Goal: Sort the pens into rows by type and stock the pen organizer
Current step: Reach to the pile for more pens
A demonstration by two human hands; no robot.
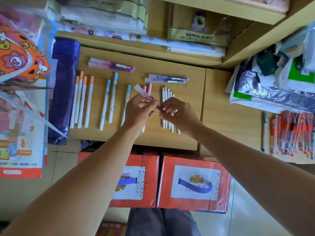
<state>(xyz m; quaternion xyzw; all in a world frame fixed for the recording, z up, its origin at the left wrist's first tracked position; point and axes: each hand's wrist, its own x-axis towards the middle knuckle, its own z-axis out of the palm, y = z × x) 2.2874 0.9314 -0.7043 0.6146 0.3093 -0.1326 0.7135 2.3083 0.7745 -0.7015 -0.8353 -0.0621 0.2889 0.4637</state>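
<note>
Left hand [139, 109]: hovering over wooden desk [192, 92] centre, pinching slim pink-to-purple plastic pen [144, 93] mid-barrel.
Right hand [179, 113]: fingertips gripping its purple end.

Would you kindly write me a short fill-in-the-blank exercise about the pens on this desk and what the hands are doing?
1. The left hand and the right hand together hold one ____.
2. The orange-capped pens lying on the desk number ____.
3. The three pens just right of them have ____ caps.

Missing words: pen; four; blue.
</note>
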